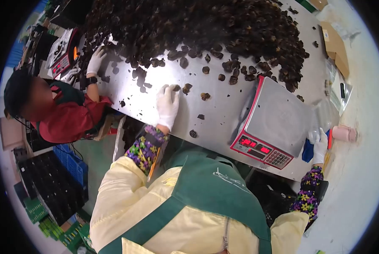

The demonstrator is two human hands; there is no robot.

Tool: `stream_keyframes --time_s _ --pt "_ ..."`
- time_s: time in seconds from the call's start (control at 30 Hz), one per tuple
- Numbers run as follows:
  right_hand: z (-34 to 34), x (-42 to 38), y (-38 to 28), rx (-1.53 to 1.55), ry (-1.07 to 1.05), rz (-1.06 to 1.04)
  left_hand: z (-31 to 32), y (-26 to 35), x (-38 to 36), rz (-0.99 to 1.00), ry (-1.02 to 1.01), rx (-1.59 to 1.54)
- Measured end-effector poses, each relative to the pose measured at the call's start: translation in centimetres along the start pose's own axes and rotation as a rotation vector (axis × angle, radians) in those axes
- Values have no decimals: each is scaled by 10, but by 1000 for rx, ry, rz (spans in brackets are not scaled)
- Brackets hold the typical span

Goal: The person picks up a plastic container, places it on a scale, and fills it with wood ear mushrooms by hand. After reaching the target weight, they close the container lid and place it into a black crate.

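Note:
My left hand (168, 106), in a white glove, is over the metal table with its fingers curled. A small dark dried mushroom (177, 88) is at its fingertips, between thumb and index finger. Loose dried mushrooms (187, 88) lie just to the right. At the table's right end, my right hand (319, 149), also gloved, has its fingers closed at the lower end of clear plastic containers (321, 113). A blue cloth-like item (308, 150) touches that hand's left side. Between my hands stands a red-framed scale (278, 116) with lit red digits and a bare plate.
A large heap of dried mushrooms (198, 29) covers the far side of the metal table (155, 74). On the left, a co-worker in red (73, 114) reaches toward the heap beside another scale (62, 59). A pink cylinder (344, 133) and a cardboard piece (335, 48) are at right.

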State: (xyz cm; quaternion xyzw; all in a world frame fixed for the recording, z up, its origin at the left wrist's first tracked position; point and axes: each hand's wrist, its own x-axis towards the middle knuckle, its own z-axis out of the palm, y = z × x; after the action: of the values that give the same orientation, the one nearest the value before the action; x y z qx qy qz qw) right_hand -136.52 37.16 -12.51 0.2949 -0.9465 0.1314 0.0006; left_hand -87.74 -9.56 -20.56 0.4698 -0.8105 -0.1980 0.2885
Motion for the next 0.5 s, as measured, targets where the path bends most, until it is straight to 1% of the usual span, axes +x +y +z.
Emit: stream_keyframes --time_s 0.03,0.07,0.1,0.13,0.17,0.2,0.23,0.27,0.3,0.33,0.37,0.4,0.47,0.5 --pt "9 6 2 -66 -60 -9 8 2 6 2 48 48" --pt "16 8 3 -132 -123 -11 13 2 11 -13 40 56" --pt "28 10 17 -151 -129 -98 20 1 14 -48 -46 19" --pt "37 12 24 -150 -136 -107 23 5 17 -76 -129 -22" --pt "45 15 31 -134 -249 -68 26 12 14 -14 -123 9" --pt "47 18 36 -119 -362 -24 29 15 11 -18 -121 10" --pt "33 20 7 -222 -401 3 33 18 8 -12 -213 -40" --pt "34 24 10 -224 -399 -1 37 21 5 -7 -302 -92" --pt "41 22 15 -280 -355 13 36 32 -1 -1 -299 -117" --pt "44 21 19 -341 -306 25 36 37 -10 85 -307 -115" --pt "46 19 23 -407 -213 -13 35 44 -21 111 -348 -108" --pt "43 22 23 -407 -214 -12 31 55 -30 138 -389 -101" --pt "30 31 23 -214 -302 230 27 66 -33 137 -393 -126" --pt "23 33 30 -216 -299 237 29 63 -29 148 -303 -122"
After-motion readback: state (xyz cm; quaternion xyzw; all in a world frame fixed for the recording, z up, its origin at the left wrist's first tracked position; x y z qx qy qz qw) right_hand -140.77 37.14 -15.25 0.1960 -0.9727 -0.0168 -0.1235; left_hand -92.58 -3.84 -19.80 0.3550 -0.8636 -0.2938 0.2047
